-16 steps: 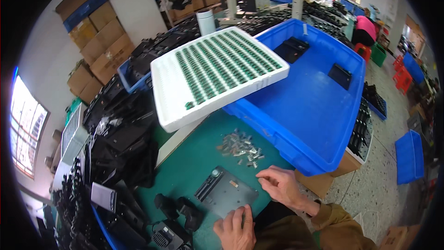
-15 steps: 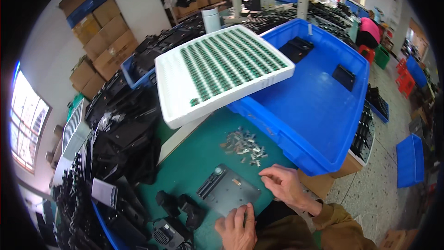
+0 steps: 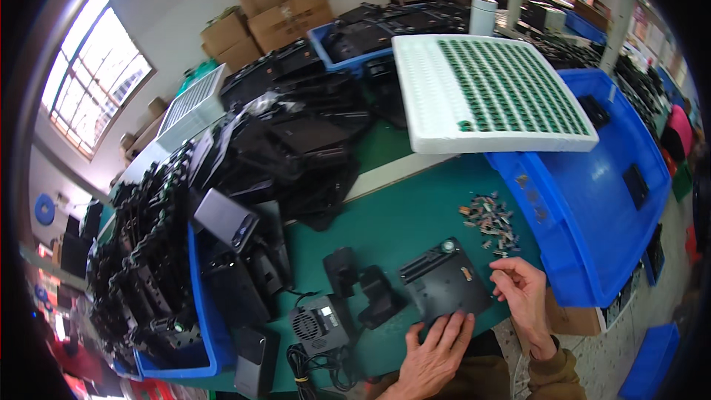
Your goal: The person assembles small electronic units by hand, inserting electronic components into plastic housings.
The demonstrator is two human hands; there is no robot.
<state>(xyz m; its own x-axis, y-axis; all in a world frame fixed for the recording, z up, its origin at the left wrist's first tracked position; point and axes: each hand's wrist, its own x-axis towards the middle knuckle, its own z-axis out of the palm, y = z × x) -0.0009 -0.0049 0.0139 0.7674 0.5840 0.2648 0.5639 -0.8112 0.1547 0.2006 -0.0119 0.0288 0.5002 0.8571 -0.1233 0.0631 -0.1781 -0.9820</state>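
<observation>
Your left hand [image 3: 435,352] rests its fingers on the near edge of a dark flat panel [image 3: 444,290], which lies on the green tabletop [image 3: 400,204] just ahead of it; you can't tell whether it grips. Your right hand [image 3: 523,298] hovers just right of the panel, thumb and forefinger drawn close, though whether they pinch anything you can't tell. Ahead of that hand sits a loose pile of small metal pieces [image 3: 495,224], with a blue bin [image 3: 611,215] beyond to its right.
</observation>
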